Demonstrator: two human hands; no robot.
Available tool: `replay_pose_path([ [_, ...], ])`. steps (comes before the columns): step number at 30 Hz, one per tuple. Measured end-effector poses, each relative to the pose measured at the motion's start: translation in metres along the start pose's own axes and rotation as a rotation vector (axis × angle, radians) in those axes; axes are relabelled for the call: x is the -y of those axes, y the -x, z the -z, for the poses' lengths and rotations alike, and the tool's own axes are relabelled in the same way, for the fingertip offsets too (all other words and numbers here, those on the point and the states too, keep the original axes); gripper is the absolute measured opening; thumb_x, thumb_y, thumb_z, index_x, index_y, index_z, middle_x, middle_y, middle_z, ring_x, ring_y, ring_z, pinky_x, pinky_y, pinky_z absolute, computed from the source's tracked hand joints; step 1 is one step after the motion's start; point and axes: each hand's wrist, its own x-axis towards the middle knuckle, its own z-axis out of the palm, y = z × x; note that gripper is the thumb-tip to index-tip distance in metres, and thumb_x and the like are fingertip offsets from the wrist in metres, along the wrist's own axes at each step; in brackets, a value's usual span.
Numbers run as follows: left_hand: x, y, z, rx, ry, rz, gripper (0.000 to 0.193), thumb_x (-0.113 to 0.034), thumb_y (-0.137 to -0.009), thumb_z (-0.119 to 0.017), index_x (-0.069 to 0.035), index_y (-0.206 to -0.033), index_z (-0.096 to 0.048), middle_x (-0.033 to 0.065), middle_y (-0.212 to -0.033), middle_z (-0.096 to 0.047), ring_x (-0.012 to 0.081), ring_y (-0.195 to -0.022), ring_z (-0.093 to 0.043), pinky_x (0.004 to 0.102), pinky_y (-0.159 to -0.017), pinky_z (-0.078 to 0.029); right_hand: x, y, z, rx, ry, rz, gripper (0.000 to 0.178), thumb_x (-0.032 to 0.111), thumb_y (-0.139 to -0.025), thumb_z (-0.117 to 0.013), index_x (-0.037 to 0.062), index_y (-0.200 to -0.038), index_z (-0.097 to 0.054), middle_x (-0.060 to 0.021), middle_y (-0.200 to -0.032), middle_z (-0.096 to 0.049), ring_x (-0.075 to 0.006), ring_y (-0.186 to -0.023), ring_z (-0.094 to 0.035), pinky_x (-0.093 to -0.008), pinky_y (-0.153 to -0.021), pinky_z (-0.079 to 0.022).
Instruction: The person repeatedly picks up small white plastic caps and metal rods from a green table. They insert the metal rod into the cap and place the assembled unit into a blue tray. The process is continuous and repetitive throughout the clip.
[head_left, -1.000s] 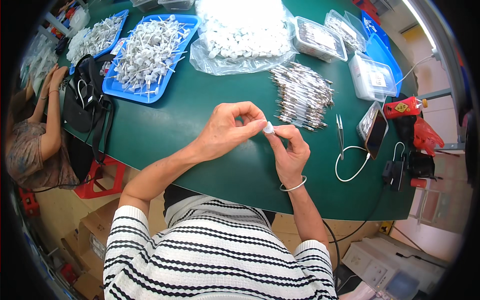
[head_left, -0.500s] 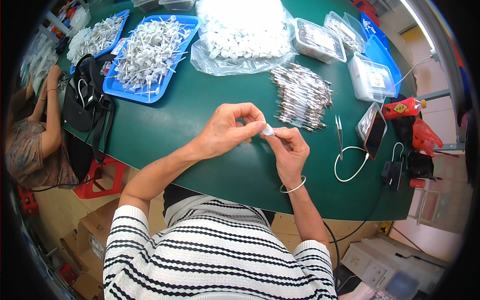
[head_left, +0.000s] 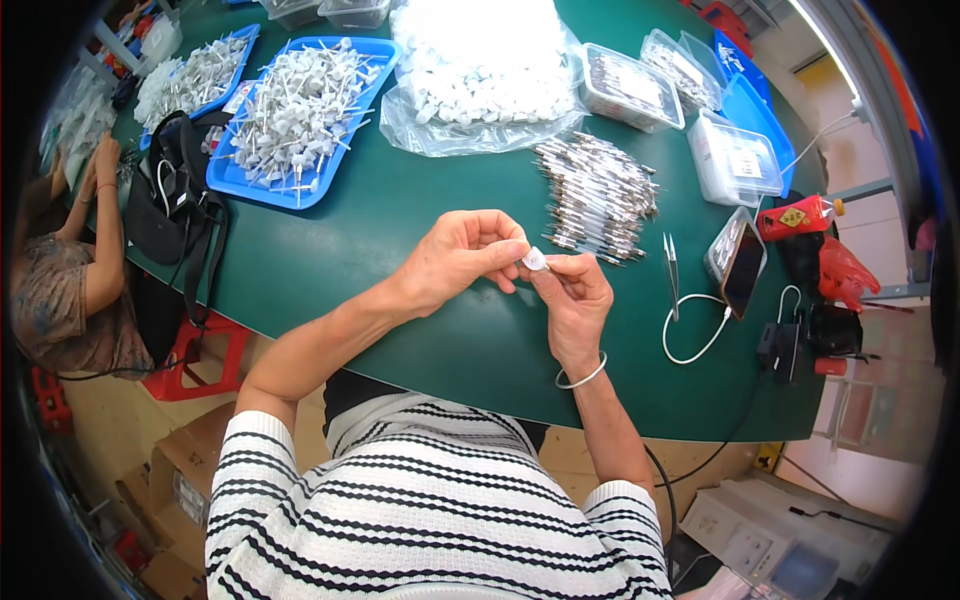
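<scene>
Over the green table, a small white plastic cap (head_left: pixel 535 260) sits between my two hands. My right hand (head_left: pixel 577 300) pinches it from the right with thumb and forefinger. From the left, the closed thumb and forefinger of my left hand (head_left: pixel 462 258) meet at the cap's edge; whether they grip it or some small part is hidden. Beyond my right hand lies a pile of thin metal-and-clear rods (head_left: pixel 597 195). A heap of similar white caps (head_left: pixel 490 75) fills a clear plastic bag (head_left: pixel 420 137) farther back.
A blue tray (head_left: pixel 222 180) holds many white-headed stems. Metal tweezers (head_left: pixel 671 275), a phone (head_left: pixel 742 275) with a white cable, a red-labelled bottle (head_left: pixel 795 217) and clear plastic boxes (head_left: pixel 740 165) stand at right. A black bag (head_left: pixel 165 215) hangs at left, near a co-worker's arm (head_left: pixel 107 225).
The white cap has turned slightly, showing more of its round face. My hands stay close together in nearly the same place. The whole view has shifted a little.
</scene>
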Motion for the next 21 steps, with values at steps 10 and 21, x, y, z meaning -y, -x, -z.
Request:
replay_pose_path([
  [10,-0.01,0.0,-0.001,0.01,0.084,0.05,0.017,-0.016,-0.091,-0.061,0.0,-0.095,-0.061,0.0053,-0.086,-0.064,0.0085,-0.075,-0.059,0.0226,-0.064,-0.053,0.001,-0.003,0.0,0.031,-0.052,0.005,0.013,-0.007,-0.081,-0.066,0.0007,-0.09,-0.062,-0.0076,-0.094,-0.063,-0.0106,-0.084,-0.058,-0.0233,-0.074,-0.049],
  [21,-0.062,0.01,0.058,-0.424,-0.585,-0.541,0.004,-0.007,-0.088,-0.063,-0.004,-0.084,-0.063,0.0023,-0.082,-0.063,0.0073,-0.071,-0.056,0.0211,-0.065,-0.046,0.046,-0.012,0.055,-0.177,1.004,0.27,0.015,-0.002,-0.076,-0.067,0.0033,-0.09,-0.068,-0.0088,-0.091,-0.066,-0.0228,-0.086,-0.061,-0.0315,-0.078,-0.048],
])
